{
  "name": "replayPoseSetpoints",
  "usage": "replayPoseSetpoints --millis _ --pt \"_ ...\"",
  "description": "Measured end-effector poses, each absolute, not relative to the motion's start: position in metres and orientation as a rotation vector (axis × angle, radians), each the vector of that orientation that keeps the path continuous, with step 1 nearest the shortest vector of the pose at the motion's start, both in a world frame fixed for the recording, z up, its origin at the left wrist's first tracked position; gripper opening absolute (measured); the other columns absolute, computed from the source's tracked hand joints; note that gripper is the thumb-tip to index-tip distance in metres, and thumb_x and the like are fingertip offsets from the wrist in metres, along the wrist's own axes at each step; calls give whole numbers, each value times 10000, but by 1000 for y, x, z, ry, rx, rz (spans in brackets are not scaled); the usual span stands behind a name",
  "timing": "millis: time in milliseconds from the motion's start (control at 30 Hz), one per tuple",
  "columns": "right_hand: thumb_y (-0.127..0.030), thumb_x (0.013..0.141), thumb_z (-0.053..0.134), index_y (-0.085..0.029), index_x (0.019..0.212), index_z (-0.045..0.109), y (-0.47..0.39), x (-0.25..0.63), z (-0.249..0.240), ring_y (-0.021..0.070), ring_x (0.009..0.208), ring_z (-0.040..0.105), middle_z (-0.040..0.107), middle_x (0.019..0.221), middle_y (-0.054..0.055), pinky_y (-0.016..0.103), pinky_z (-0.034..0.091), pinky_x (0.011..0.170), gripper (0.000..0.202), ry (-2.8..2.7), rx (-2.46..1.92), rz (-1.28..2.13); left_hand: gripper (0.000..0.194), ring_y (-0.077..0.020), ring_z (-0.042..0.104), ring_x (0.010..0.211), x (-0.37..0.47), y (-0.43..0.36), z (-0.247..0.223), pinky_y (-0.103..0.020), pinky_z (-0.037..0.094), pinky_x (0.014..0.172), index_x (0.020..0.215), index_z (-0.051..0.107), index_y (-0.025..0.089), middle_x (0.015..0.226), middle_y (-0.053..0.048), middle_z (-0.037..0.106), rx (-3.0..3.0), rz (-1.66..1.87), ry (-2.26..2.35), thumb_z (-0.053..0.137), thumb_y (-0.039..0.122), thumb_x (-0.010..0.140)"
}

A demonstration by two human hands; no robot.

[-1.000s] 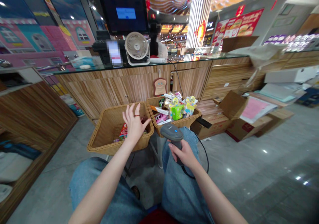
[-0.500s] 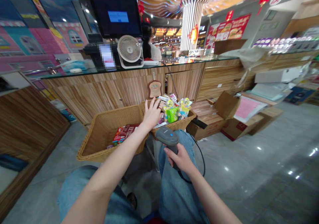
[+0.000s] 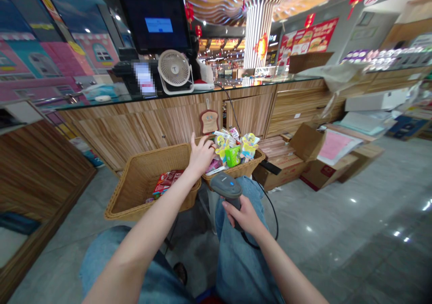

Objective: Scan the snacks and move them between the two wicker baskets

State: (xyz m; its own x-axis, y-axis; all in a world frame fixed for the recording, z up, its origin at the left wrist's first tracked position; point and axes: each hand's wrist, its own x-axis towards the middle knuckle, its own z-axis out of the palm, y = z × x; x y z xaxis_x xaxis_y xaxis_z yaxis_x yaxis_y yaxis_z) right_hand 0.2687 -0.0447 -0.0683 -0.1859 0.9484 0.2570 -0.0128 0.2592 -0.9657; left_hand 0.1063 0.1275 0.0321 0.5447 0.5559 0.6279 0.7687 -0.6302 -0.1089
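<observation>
My right hand (image 3: 243, 214) is wrapped round the handle of a dark grey barcode scanner (image 3: 227, 185), held above my right knee; a small blue light shows on its head. My left hand (image 3: 201, 154) reaches over the left side of the smaller wicker basket (image 3: 232, 172), fingers apart and slightly bent, with nothing visible in it. Beside its fingertips are packaged goods: a bright green pack (image 3: 232, 156), yellow-and-blue figure-shaped packs (image 3: 249, 146) and a purple pack (image 3: 213, 164). To the left, a larger wicker basket (image 3: 135, 173) holds red packets (image 3: 167, 181) at its bottom.
A wood-fronted counter (image 3: 141, 126) with a glass top carries a monitor (image 3: 155, 22) and a white fan (image 3: 174, 71). A toast-shaped ornament (image 3: 209, 122) hangs on its front. Cardboard boxes (image 3: 312, 178) stand on the right floor. The scanner's cable (image 3: 275, 209) loops beside my knee.
My left hand has shifted a little left and down toward the smaller basket's left rim, its fingers bending. The right hand holds the scanner in the same place.
</observation>
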Motion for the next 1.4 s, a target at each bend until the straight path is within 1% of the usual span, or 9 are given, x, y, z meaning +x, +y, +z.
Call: replayPoseSetpoints --millis 333,567,800,967,1033,1133,1167,1300,1400 --pt "-646 968 647 -217 960 573 -44 269 -68 119 352 440 503 432 -102 245 411 435 436 -1461 -927 1129 178 -352 560 1381 39 89 19 -772 24 1267 1086 735 299 1257 -67 752 -2293 -954 -1266 746 256 914" --pt "-666 969 644 -204 1014 606 -44 265 -71 134 356 469 522 440 -92 255 418 437 466 -1408 -978 1053 114 -334 596 1362 12 77 1 -745 74 1265 1046 726 295 1268 -80 758 -2231 -997 -1331 722 280 933" --pt "-632 974 657 -196 1017 608 -42 263 -69 139 363 487 543 446 -80 261 424 451 441 -1329 -1031 969 133 -337 526 1443 11 78 -6 -724 89 1267 1053 693 274 1576 -122 557 -2227 -984 -1339 728 323 935" --pt "-609 968 660 -196 1023 605 -35 265 -60 127 333 463 525 451 -94 251 406 415 420 -1303 -1002 1001 155 -296 532 1434 9 85 -12 -603 227 1282 1046 646 234 1529 -162 569 -2327 -1019 -1321 710 325 938" --pt "-605 966 661 -197 1016 603 -34 266 -58 120 329 456 525 463 -96 246 402 408 415 -1296 -990 1017 271 -299 544 1404 9 86 -13 -575 251 1279 1108 628 221 1446 -167 604 -2333 -1048 -1366 747 345 898" --pt "-614 954 674 -194 1013 603 -35 266 -60 118 332 461 532 478 -92 241 397 397 430 -1297 -976 1042 549 -301 571 1337 10 86 -12 -570 260 1267 1344 560 204 1350 -155 621 -2357 -1039 -1453 761 361 857" --pt "-617 950 678 -191 1016 605 -35 266 -61 118 333 463 533 478 -91 240 395 395 437 -1300 -971 1049 586 -300 572 1329 10 85 -11 -577 247 1267 1387 547 211 1343 -146 616 -2381 -1010 -1473 747 366 858" --pt "-609 956 677 -182 1028 614 -37 265 -65 117 341 460 529 458 -92 242 405 417 437 -1312 -953 1063 457 -282 523 1399 14 85 -3 -588 189 1269 1402 586 254 1421 -129 586 -2463 -908 -1601 571 389 966" --pt "-598 965 669 -182 1042 614 -36 265 -66 119 346 459 522 445 -96 246 411 439 427 -1320 -938 1073 504 -311 479 1460 21 93 4 -639 177 1251 1503 515 231 1513 -174 558 -2404 -866 -1866 426 438 1052"
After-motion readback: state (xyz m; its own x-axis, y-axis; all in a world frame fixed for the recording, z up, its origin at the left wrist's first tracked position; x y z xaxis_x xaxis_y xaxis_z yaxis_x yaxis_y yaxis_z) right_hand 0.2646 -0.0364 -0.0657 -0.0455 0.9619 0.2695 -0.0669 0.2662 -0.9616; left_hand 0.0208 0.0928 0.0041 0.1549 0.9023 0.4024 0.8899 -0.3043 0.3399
